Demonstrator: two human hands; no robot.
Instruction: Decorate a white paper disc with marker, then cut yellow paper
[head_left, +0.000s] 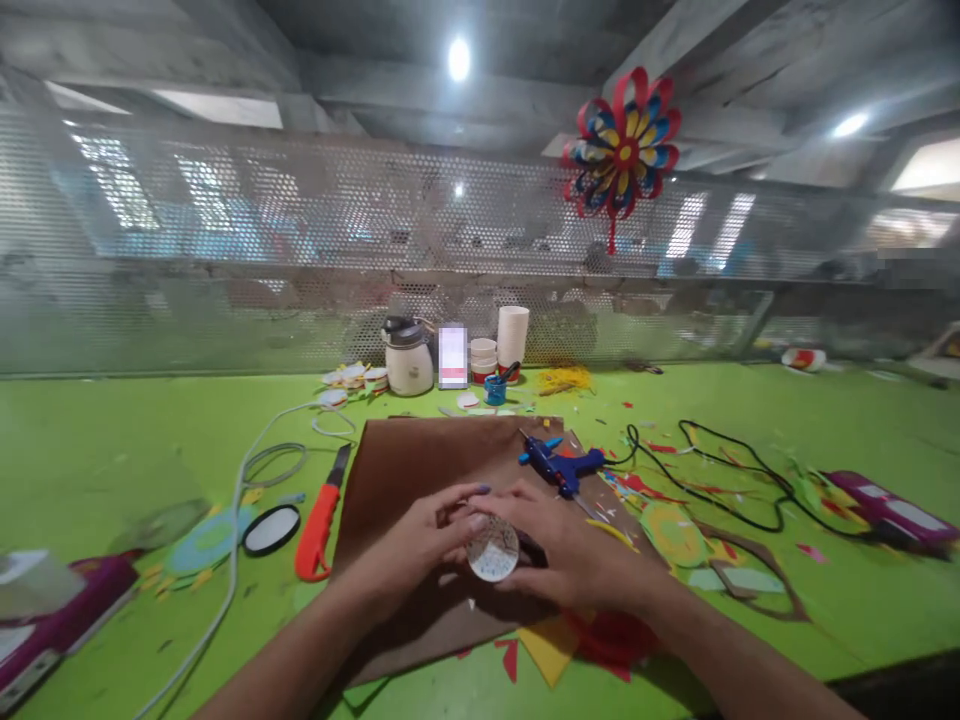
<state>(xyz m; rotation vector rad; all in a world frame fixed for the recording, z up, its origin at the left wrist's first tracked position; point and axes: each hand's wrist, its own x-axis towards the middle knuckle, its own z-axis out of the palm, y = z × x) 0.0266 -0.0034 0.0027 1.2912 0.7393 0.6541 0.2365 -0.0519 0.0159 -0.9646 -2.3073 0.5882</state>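
Above a brown board (405, 460) in the middle of the table, both my hands are closed round what looks like a small paper cup (493, 555). Its round whitish end, speckled with small marks, faces me, while the fingers hide most of its sides. My left hand (431, 535) grips it from the left with the thumb near the rim. From the other side, my right hand (559, 550) wraps round it with bent fingers. A blue glue gun (562, 465) lies on the board just beyond my right hand. Left of the board is an orange-handled knife (319, 530).
Coloured scraps (675, 535) litter the green table (195, 410) on the right. A black cord (750, 460) runs to a purple power strip (892, 510); a white cable (236, 500) crosses the left. Behind stand a jug (410, 362), a phone (453, 355) and stacked paper cups (513, 335).
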